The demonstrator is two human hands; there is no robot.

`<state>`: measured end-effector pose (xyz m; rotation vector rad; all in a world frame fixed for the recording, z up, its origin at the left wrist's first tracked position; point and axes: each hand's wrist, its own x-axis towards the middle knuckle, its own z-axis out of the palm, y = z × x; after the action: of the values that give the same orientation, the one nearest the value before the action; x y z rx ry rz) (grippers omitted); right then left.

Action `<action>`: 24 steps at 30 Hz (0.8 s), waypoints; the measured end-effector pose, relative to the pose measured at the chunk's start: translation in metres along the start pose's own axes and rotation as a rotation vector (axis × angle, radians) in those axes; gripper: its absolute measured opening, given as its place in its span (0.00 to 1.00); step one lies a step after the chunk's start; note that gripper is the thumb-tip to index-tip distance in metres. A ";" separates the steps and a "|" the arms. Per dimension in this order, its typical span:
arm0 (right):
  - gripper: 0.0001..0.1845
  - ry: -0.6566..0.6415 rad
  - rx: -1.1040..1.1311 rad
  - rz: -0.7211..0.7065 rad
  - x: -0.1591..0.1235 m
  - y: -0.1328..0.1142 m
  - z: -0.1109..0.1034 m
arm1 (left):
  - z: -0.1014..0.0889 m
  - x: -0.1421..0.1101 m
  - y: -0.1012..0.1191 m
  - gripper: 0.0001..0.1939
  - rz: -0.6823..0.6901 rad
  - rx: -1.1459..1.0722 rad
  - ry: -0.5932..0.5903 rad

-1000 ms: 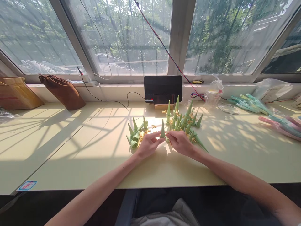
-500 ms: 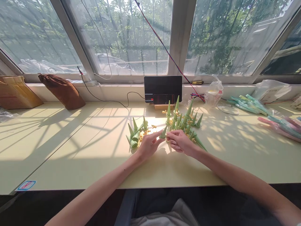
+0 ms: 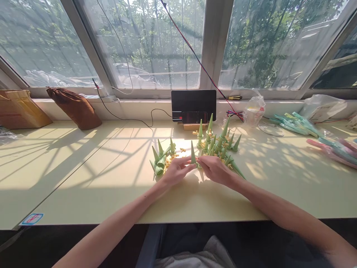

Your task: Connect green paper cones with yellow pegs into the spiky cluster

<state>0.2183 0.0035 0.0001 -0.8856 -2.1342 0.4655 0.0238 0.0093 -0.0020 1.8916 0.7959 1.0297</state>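
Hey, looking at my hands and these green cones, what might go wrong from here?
The held green cone might slip, since the left hand seems to grip it only between thumb and fingers.

The right hand is close to the crowded green cones, so a careless move could topple an upright one.

Loose yellow pieces lie close to the left hand and could get brushed aside.

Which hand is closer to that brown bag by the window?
Left. The left hand, holding a green cone, is to the right of the brown bag and closer to the viewer; the right hand is on that same side, farther away.
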 end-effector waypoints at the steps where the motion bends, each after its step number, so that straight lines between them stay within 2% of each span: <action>1: 0.19 -0.009 -0.019 -0.006 0.000 0.001 0.000 | 0.000 0.001 0.001 0.16 -0.004 -0.021 0.004; 6: 0.19 0.015 -0.040 0.036 -0.003 0.003 0.004 | 0.000 0.000 -0.001 0.17 -0.013 0.009 0.006; 10: 0.21 0.069 0.058 0.104 -0.004 -0.003 0.006 | -0.002 -0.003 -0.006 0.19 -0.011 0.144 0.004; 13: 0.22 0.053 0.306 0.286 -0.003 -0.010 0.005 | -0.002 -0.004 -0.009 0.20 0.017 0.284 0.044; 18: 0.21 -0.072 0.875 0.620 0.001 -0.018 0.001 | -0.001 -0.004 -0.010 0.17 0.227 0.382 0.101; 21: 0.21 -0.101 1.026 0.724 0.004 -0.018 -0.002 | -0.001 -0.004 -0.006 0.15 0.303 0.360 0.088; 24: 0.20 -0.100 1.048 0.737 0.005 -0.017 -0.002 | 0.000 -0.004 -0.003 0.15 0.304 0.366 0.090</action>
<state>0.2104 -0.0052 0.0138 -0.9475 -1.2271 1.7985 0.0210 0.0074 -0.0063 2.3453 0.8058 1.2249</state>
